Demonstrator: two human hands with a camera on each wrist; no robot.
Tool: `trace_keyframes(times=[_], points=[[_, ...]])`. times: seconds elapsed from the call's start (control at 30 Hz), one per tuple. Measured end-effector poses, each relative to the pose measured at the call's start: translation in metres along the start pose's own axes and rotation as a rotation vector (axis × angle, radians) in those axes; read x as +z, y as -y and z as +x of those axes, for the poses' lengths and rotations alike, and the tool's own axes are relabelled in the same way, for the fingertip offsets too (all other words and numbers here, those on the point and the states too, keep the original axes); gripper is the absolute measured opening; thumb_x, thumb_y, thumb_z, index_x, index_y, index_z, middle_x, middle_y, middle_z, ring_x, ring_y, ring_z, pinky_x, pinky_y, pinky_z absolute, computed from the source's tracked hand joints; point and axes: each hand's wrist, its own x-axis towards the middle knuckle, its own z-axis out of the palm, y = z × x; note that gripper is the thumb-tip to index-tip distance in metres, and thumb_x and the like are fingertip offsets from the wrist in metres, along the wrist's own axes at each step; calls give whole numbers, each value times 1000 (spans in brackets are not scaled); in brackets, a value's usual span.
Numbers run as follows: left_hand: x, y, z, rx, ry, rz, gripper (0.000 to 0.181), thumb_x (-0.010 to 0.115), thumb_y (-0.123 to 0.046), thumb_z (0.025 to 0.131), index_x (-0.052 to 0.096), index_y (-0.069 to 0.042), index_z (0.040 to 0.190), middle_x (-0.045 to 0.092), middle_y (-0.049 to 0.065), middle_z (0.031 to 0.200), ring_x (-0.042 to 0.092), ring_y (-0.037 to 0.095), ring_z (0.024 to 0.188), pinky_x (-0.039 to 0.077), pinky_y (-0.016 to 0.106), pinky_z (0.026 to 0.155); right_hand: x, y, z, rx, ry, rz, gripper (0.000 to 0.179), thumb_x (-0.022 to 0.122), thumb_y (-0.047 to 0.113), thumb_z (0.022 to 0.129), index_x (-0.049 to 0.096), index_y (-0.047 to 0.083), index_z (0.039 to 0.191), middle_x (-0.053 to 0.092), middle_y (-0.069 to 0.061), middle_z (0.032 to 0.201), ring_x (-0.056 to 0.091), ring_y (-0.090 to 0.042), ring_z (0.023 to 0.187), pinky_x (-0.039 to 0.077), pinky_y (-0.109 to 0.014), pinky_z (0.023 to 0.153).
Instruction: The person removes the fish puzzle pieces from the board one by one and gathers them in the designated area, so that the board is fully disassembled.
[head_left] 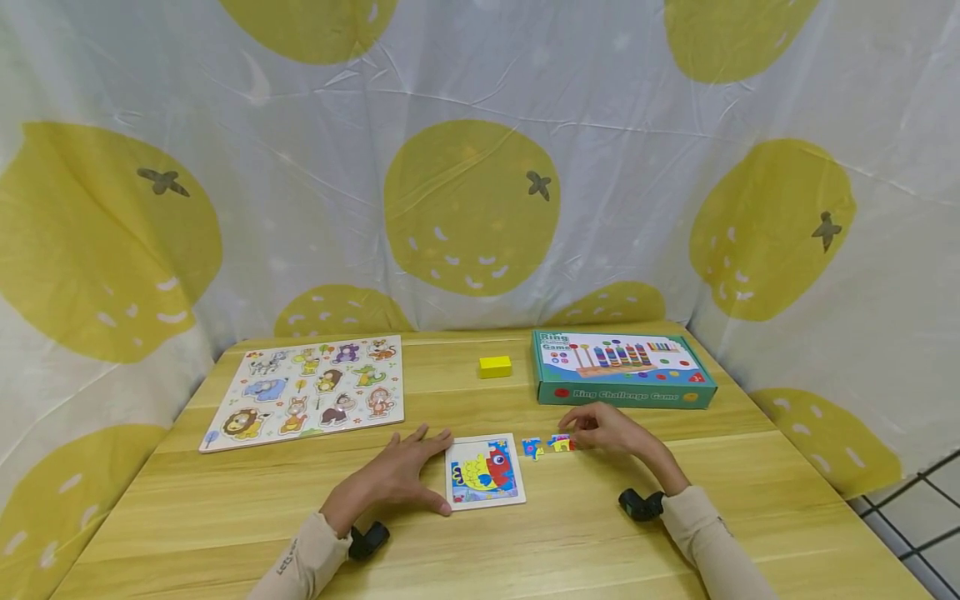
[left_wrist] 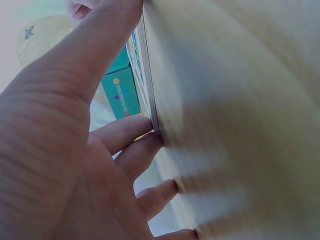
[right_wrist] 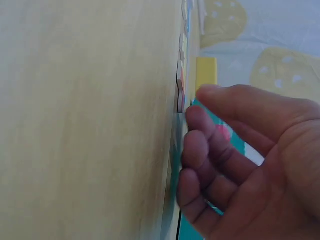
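Observation:
A small square puzzle tray (head_left: 512, 502) with a fish picture lies on the table, its upper left part bare. At the tray's left side rests my left hand (head_left: 393, 477), fingers spread; index finger and thumb touch its edge. In the left wrist view, the fingertips (left_wrist: 169, 186) meet the tabletop. To the right of the tray lie two loose jigsaw pieces, one blue and yellow (head_left: 531, 448), the other pink, yellow and red (head_left: 560, 443). My right hand (head_left: 611, 429) hovers beside the second piece, fingers loosely bent. The right wrist view shows nothing between finger and thumb.
An animal peg puzzle board (head_left: 313, 387) lies at the back left of the wooden table (head_left: 555, 550). A yellow block (head_left: 495, 367) sits at the back middle. The green Ring Challenge Game box (head_left: 626, 395) is at the back right, beyond my right hand. A lemon-print curtain (head_left: 322, 208) hangs behind.

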Motion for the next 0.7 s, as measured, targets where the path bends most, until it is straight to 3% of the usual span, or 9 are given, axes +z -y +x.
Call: trace_keyframes(times=[0.13,0.37,0.57,0.7], points=[[1,1,0,-1,0,-1,101,80,-57,65,41,-13,147,35,5,153,17,40,144,7,69,110,3,7,8,-8,-33,-21,24,63,8,91,66,-1,113,65,-6,85,55,-11,71,46,-22,60],[1,2,0,-1,1,4,101,80,-58,65,41,-13,147,35,5,153,18,40,144,8,69,110,13,27,23,-91,-64,-81,27,65,10,91,66,3,116,65,-8,102,61,-20,91,52,-29,75],[0,1,0,0,4,11,100,79,-58,66,41,-13,147,35,4,154,17,40,144,8,69,110,31,45,38,-107,5,-4,30,66,11,90,64,3,118,63,-13,117,56,-30,106,49,-45,90],[0,0,0,-2,7,6,100,79,-58,66,41,-13,147,35,5,153,17,40,144,8,69,109,43,54,47,-107,55,0,27,66,10,90,66,6,117,64,-8,116,56,-29,107,49,-47,94]])
